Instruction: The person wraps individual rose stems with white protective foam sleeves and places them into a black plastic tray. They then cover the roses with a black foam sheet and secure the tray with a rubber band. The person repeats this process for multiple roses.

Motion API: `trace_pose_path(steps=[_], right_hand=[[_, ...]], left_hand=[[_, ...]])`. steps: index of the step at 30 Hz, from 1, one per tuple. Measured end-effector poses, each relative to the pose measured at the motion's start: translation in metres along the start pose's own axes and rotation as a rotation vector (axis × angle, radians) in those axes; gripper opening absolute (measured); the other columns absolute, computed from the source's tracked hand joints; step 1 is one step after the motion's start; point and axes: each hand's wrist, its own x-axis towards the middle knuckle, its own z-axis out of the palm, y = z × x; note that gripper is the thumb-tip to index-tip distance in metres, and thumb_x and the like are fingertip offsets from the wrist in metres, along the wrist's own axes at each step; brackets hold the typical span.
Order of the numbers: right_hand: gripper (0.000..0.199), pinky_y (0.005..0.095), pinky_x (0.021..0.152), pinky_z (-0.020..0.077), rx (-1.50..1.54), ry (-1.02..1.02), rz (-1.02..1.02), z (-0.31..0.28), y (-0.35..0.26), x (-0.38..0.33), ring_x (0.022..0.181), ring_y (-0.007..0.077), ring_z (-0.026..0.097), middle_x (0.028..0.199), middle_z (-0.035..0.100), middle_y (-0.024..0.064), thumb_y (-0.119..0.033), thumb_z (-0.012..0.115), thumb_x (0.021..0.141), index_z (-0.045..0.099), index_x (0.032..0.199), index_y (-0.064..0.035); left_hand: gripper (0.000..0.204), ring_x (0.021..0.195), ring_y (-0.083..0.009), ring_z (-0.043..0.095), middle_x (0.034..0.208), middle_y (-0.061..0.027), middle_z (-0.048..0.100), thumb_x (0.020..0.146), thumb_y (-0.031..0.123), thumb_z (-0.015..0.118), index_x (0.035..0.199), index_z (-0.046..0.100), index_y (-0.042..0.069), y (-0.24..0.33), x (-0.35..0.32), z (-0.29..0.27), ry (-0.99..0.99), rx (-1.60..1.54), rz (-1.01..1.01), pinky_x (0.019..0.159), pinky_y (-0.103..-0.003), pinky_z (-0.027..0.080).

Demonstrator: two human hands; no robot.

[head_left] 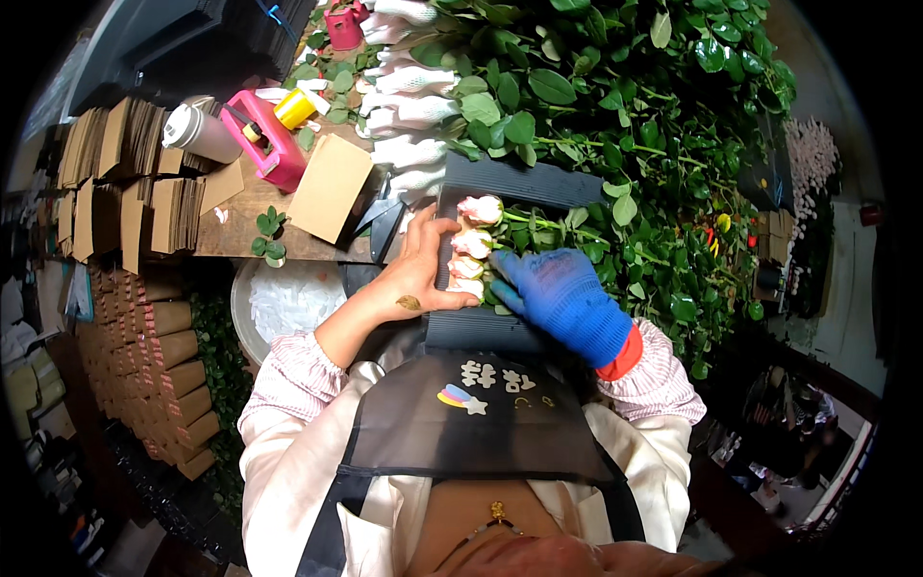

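Pale pink roses [471,244] lie in a short row on a dark grey corrugated sheet [524,181], their leafy stems running right. The sheet's near flap [486,330] rises in front of me. My bare left hand [423,264] spans the left side of the row with fingers spread; its thumb rests by the nearest bloom and its fingertips by the farther ones. In a blue knit glove, my right hand [558,293] lies palm down over the stems just right of the blooms. Its thumb and forefinger are apart; its other fingers are partly hidden.
Leafy rose stems [615,106] pile up far right. White-wrapped bundles [409,115], scissors [386,219], a cardboard piece [330,188], a pink holder [264,139] and a white cup [200,133] stand left. A tub of white strips [288,298] sits below the table edge.
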Motion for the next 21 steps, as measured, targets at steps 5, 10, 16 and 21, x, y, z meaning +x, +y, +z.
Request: trace_pose_path(steps=[5, 10, 16, 21], right_hand=[[0.026, 0.0419, 0.062, 0.0533, -0.115, -0.026, 0.057, 0.026, -0.005, 0.015, 0.073, 0.0273, 0.071, 0.082, 0.071, 0.0078, -0.021, 0.059, 0.093, 0.061, 0.118, -0.0136], [0.017, 0.0441, 0.065, 0.0564, -0.039, -0.04, 0.003, 0.021, -0.004, 0.016, 0.08, 0.0309, 0.075, 0.087, 0.074, 0.013, -0.017, 0.059, 0.092, 0.063, 0.105, -0.009], [0.025, 0.0424, 0.061, 0.0528, 0.027, 0.098, 0.15, -0.003, -0.005, 0.0, 0.069, 0.0302, 0.07, 0.077, 0.07, 0.0093, -0.027, 0.059, 0.093, 0.059, 0.112, -0.0111], [0.021, 0.0435, 0.06, 0.0521, -0.047, 0.081, 0.159, 0.033, 0.005, 0.027, 0.07, 0.0311, 0.07, 0.077, 0.07, 0.0093, -0.026, 0.058, 0.094, 0.058, 0.109, -0.0121]], left_hand=[[0.096, 0.148, -0.0502, 0.012, 0.152, -0.0348, 0.02, 0.072, 0.042, 0.089, 0.144, 0.034, 0.009, 0.007, 0.001, -0.001, -0.041, -0.096, -0.035, 0.12, -0.056, 0.023], [0.067, 0.146, -0.043, 0.021, 0.147, -0.0269, 0.034, 0.077, 0.031, 0.087, 0.131, 0.054, 0.011, 0.003, 0.009, 0.003, 0.054, -0.247, -0.086, 0.118, -0.051, 0.025], [0.066, 0.141, -0.0428, 0.032, 0.141, -0.0261, 0.037, 0.077, 0.028, 0.086, 0.132, 0.053, 0.012, 0.012, 0.004, 0.011, 0.193, -0.174, -0.084, 0.116, -0.047, 0.029], [0.063, 0.143, -0.0497, 0.028, 0.143, -0.0314, 0.036, 0.078, 0.031, 0.084, 0.132, 0.057, 0.015, 0.015, 0.005, 0.008, 0.153, -0.166, -0.062, 0.114, -0.052, 0.033]])
